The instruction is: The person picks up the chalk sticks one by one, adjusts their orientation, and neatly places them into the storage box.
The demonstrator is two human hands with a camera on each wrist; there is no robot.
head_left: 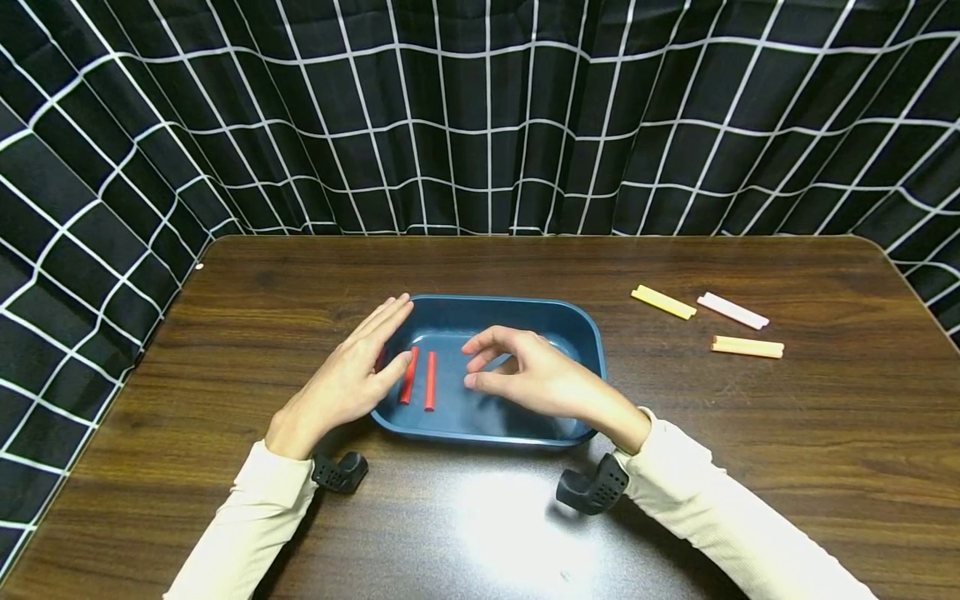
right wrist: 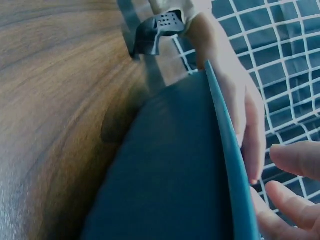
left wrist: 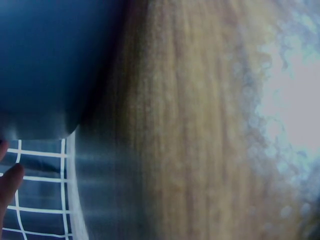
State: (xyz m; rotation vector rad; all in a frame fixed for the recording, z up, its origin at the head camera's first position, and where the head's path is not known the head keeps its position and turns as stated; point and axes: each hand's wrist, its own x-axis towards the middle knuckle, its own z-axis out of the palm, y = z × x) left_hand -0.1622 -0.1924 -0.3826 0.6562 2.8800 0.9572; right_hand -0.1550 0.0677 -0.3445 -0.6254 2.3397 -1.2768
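A blue plastic bin (head_left: 480,437) holds two thin red sticks, the left one (head_left: 409,375) and the right one (head_left: 431,381). A further bit of red (head_left: 379,360) shows beside the left hand, mostly hidden. My left hand (head_left: 341,383) lies over the bin's left rim with straight fingers, its thumb near the left red stick; contact cannot be told. Above the middle of the bin, my right hand (head_left: 536,375) has bent fingers, apart from the thumb, and holds nothing. In the right wrist view, the bin's wall (right wrist: 170,165) covers much of the scene.
Yellow sticks (head_left: 663,302), pink sticks (head_left: 732,310) and orange sticks (head_left: 747,347) lie right of the bin on the brown wooden table (head_left: 847,467). A black curtain (head_left: 517,117) with white grid lines hangs behind the table. Each wrist bears a black camera.
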